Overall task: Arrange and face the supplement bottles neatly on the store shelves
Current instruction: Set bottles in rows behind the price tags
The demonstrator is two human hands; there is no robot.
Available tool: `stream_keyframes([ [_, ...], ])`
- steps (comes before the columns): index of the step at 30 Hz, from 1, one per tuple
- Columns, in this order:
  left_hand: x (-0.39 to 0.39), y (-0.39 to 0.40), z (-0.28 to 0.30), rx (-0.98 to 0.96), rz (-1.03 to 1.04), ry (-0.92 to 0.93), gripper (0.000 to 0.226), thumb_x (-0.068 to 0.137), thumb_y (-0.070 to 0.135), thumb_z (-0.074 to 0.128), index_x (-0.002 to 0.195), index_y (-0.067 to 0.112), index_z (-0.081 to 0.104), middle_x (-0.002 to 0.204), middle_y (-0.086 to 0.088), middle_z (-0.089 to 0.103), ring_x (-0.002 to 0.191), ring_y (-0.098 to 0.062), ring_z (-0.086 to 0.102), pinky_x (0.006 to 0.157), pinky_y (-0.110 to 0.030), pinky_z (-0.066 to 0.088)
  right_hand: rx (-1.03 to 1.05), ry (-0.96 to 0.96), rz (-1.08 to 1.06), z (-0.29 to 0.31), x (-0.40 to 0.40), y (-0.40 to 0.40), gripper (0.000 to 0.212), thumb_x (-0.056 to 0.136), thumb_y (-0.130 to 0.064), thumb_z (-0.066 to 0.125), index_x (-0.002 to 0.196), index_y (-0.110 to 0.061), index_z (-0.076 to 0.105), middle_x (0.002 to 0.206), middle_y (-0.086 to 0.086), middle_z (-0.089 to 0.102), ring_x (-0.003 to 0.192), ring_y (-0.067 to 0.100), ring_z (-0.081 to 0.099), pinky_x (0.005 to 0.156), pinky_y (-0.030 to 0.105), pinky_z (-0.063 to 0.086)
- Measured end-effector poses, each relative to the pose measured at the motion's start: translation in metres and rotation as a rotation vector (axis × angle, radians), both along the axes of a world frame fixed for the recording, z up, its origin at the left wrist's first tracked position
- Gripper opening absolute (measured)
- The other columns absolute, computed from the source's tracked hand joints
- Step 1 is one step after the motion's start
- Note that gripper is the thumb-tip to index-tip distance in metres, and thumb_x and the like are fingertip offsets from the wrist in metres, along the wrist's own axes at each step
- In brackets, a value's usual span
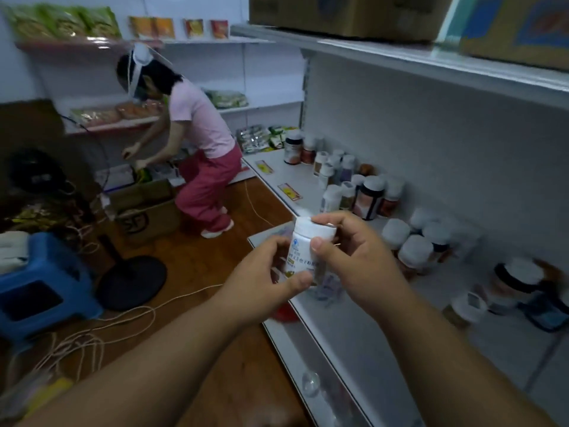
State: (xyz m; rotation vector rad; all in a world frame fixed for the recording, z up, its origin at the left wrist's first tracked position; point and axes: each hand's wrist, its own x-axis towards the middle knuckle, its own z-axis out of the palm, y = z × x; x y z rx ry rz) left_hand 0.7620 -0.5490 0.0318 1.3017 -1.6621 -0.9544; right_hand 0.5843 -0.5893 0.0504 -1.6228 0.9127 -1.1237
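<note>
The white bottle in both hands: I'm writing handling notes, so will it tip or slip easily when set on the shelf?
The white bottle looks like rigid plastic, so probably stiff and not fragile. Its glossy label may be a bit slippery. It is tall and round, so on the shelf it could tip and roll.

My two forearms come up from the bottom edge, bare from elbow to wrist; no sleeve shows on either. My left hand [271, 272] and right hand [354, 257] are bare too; short nails on both thumbs.
</note>
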Motion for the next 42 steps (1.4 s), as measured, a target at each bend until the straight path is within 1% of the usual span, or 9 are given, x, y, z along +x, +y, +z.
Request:
stream_keyframes([
  [6,0.055,-0.092,-0.003,0.028,0.098,0.014,0.066,0.066,0.065,0.065,0.123,0.034,0.049,0.109,0.013,0.064,0.095,-0.008,0.062,0.077,-0.025,0.053,0.004,0.072,0.045,-0.002,0.057,-0.103,0.025,0.077,-0.03,0.067,0.101,-0.037,0.064,0.101,-0.009,0.068,0.092,0.012,0.067,0.071,0.029,0.056],
  [10,0.099,-0.155,-0.025,0.025,0.089,-0.01,0.062,0.07,0.06,0.069,0.123,0.034,0.05,0.11,0.013,0.063,0.098,-0.011,0.061,0.083,-0.039,0.054,-0.005,0.146,0.02,-0.017,0.102,-0.161,0.029,0.073,-0.037,0.066,0.102,-0.038,0.063,0.1,-0.011,0.067,0.091,0.011,0.066,0.072,0.032,0.057],
  [17,0.187,-0.292,-0.048,0.032,-0.083,-0.184,0.077,0.064,0.074,0.064,0.128,0.035,0.046,0.112,0.016,0.054,0.101,-0.004,0.054,0.087,-0.039,0.052,-0.007,0.22,-0.197,-0.029,0.173,-0.255,0.028,0.077,-0.026,0.07,0.1,-0.039,0.061,0.099,-0.016,0.066,0.086,0.003,0.065,0.064,0.018,0.053],
  [21,0.209,-0.371,-0.046,-0.012,-0.167,-0.308,0.085,0.059,0.087,0.057,0.128,0.04,0.044,0.119,0.023,0.053,0.106,0.004,0.052,0.087,-0.027,0.052,0.017,0.301,-0.425,-0.026,0.187,-0.3,0.033,0.071,-0.031,0.07,0.1,-0.042,0.059,0.099,-0.024,0.062,0.084,-0.007,0.062,0.061,0.005,0.045],
  [23,0.21,-0.409,-0.05,-0.085,-0.228,-0.387,0.081,0.06,0.088,0.053,0.126,0.043,0.041,0.119,0.026,0.052,0.105,0.007,0.05,0.084,-0.02,0.048,0.019,0.328,-0.484,-0.031,0.191,-0.325,0.033,0.073,-0.028,0.07,0.101,-0.041,0.058,0.102,-0.024,0.06,0.089,-0.007,0.061,0.065,0.006,0.047],
  [27,0.207,-0.482,-0.068,-0.208,-0.259,-0.515,0.089,0.066,0.083,0.055,0.135,0.029,0.042,0.132,0.006,0.05,0.117,-0.012,0.047,0.095,-0.029,0.043,-0.106,0.443,-0.538,-0.043,0.198,-0.382,0.034,0.076,-0.023,0.072,0.101,-0.039,0.056,0.108,-0.019,0.056,0.099,-0.001,0.057,0.077,0.014,0.048],
  [31,0.211,-0.543,-0.082,-0.148,-0.28,-0.626,0.097,0.064,0.081,0.058,0.143,0.029,0.032,0.146,0.006,0.039,0.131,-0.014,0.037,0.104,-0.034,0.036,-0.133,0.537,-0.53,-0.056,0.212,-0.439,0.033,0.078,-0.02,0.073,0.104,-0.031,0.057,0.109,-0.012,0.055,0.099,0.002,0.052,0.082,0.018,0.046],
  [39,0.212,-0.622,-0.101,-0.274,-0.458,-0.547,0.08,0.072,0.063,0.068,0.135,0.021,0.042,0.124,0.004,0.051,0.109,-0.013,0.05,0.085,-0.026,0.042,-0.076,0.651,-0.621,-0.081,0.237,-0.502,0.031,0.077,-0.022,0.068,0.104,-0.026,0.054,0.109,-0.007,0.051,0.099,0.007,0.048,0.082,0.025,0.045],
  [42,0.208,-0.644,-0.119,-0.373,-0.622,-0.635,0.085,0.076,0.066,0.06,0.143,0.02,0.034,0.14,0.001,0.043,0.127,-0.016,0.04,0.101,-0.032,0.04,-0.04,0.671,-0.705,-0.091,0.243,-0.511,0.031,0.078,-0.02,0.069,0.106,-0.024,0.055,0.108,-0.007,0.05,0.099,0.005,0.047,0.084,0.024,0.044],
])
